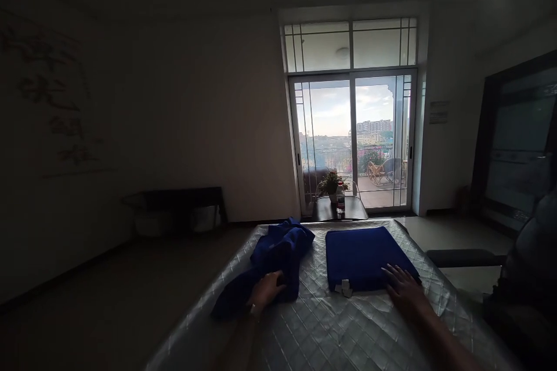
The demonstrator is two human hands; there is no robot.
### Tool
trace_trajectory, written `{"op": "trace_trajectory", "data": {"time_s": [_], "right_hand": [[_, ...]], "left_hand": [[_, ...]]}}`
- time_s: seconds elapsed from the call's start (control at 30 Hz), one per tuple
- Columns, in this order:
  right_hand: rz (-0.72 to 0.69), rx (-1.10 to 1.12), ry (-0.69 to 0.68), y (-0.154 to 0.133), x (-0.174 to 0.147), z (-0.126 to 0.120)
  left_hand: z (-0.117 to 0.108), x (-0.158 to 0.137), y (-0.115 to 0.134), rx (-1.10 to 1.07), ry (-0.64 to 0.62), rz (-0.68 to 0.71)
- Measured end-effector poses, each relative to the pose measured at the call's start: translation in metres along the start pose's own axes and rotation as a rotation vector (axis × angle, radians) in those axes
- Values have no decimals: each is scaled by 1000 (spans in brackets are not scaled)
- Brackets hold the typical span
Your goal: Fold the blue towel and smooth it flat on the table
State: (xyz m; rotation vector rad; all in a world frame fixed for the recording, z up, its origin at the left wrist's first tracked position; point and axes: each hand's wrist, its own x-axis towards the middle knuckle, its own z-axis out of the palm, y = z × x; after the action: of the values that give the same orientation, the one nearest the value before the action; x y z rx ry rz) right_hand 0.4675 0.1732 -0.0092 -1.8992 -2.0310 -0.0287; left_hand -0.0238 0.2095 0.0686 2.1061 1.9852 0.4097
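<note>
A crumpled dark blue cloth (278, 248), perhaps a garment, lies on the left part of the table's silver quilted cover (322, 330). My left hand (266, 288) is on its near end, fingers curled into the fabric; their tips are partly hidden. To the right sits a flat, square blue bundle (365, 252), neatly folded or cushion-like, with small white tags (345, 287) at its near edge. My right hand (401, 284) rests on its near right corner, fingers spread and stretched out.
Beyond the table's far edge stands a dark chair (354, 208) bearing a potted plant (331, 184) and a bottle (340, 198). Glass sliding doors (322, 127) are behind. A dark padded bench (463, 258) is at right, a low dark table (183, 200) at the left wall.
</note>
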Motion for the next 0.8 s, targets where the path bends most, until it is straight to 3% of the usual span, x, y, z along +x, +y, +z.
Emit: {"op": "trace_trajectory", "data": {"time_s": [0.2,0.3,0.4,0.5,0.6,0.7,0.8], "right_hand": [[-11,13,-1,3,1,3],[-20,13,6,3,0,3],[-20,11,5,3,0,2],[-21,20,9,3,-1,2],[-24,32,21,2,-3,1],[-20,50,44,-6,-6,-3],[11,75,133,-25,-13,-14]], "left_hand": [[-3,-7,17,-36,100,-46],[-19,-5,27,-97,237,-81],[-69,4,29,-185,536,-137],[-144,11,27,-261,886,-173],[-208,6,35,-308,1121,-147],[-240,-19,61,-366,1248,-18],[-249,-64,94,-378,1251,148]]}}
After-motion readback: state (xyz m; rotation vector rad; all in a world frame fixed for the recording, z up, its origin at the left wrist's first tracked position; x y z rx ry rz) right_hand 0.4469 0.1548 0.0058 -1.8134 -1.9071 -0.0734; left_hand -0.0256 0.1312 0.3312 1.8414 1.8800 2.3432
